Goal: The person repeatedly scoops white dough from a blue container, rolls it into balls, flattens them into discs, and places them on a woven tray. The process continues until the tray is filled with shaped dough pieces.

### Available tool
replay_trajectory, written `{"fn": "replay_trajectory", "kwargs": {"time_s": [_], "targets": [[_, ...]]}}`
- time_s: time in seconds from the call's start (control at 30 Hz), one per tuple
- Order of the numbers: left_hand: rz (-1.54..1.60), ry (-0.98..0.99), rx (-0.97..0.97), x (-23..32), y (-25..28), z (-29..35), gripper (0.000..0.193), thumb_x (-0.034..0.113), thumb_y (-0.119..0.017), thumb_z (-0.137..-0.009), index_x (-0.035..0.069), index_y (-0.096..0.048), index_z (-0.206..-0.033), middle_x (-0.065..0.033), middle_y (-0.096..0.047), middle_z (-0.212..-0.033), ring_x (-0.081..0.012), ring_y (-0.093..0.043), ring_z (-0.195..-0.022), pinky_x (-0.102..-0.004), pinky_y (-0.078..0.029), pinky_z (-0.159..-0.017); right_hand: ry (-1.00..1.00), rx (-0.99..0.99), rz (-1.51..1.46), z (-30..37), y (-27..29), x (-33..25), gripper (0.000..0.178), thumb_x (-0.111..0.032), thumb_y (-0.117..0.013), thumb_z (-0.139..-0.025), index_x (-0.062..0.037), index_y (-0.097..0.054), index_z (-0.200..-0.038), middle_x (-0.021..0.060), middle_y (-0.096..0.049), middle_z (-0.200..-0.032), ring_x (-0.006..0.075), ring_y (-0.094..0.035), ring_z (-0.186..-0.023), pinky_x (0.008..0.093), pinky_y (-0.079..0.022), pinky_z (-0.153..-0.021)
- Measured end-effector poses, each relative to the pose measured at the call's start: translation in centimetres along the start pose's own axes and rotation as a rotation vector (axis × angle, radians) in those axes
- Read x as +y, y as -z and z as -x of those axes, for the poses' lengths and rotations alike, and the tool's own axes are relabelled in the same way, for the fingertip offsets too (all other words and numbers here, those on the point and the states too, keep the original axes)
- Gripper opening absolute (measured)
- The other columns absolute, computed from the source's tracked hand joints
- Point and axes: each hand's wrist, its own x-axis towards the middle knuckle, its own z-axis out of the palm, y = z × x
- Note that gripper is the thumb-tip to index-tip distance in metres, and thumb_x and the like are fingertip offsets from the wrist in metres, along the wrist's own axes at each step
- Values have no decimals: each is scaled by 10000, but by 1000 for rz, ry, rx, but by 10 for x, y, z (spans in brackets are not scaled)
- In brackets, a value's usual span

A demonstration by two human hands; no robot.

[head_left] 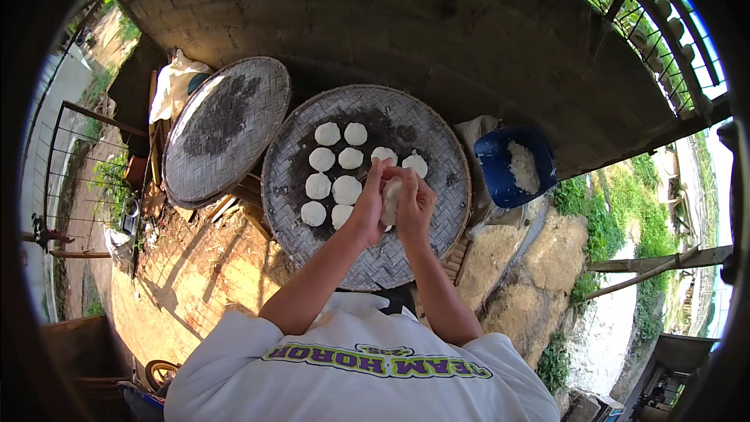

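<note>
Between my left hand (370, 205) and my right hand (416, 205) is a whitish lump of dough (391, 202). Both hands are closed around it from either side, fingers pointing away from me and thumbs near the top. They are above a large round woven tray (426, 259) with a dark-stained middle. Several round white dough pieces (317, 186) lie on the tray in rough rows, mostly left of my hands. One dough piece (415, 164) sits just beyond my right hand, and others are partly covered by my hands.
A blue basin (495, 189) holding a white mass (523, 167) stands right of the tray. Another round woven tray (226, 137) leans at the left, with a pale cloth sack (176, 84) behind it. A grey block wall (375, 23) runs along the far side.
</note>
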Motion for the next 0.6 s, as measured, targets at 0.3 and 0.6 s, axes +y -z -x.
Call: {"fn": "replay_trajectory", "kwargs": {"time_s": [0.3, 0.6], "targets": [[382, 63, -235, 28, 26, 54, 647, 571, -367, -1055, 73, -434, -1462, -130, -529, -1425, -241, -532, -1324, -428, -457, -1093, 349, 129, -109, 27, -46, -33, 319, -182, -441, -1086, 45, -645, -1181, 137, -709, -1047, 225, -680, -930, 347, -523, -917], [263, -222, -162, 52, 23, 73, 654, 571, -393, -1019, 78, -417, -1448, -157, -496, -1465, -302, -500, -1358, -466, -388, -1145, 25, 72, -306, 50, -56, -55, 443, -305, -407, -1085, 44, -605, -1271, 138, -659, -1201, 200, -618, -1126, 339, -480, -994]]}}
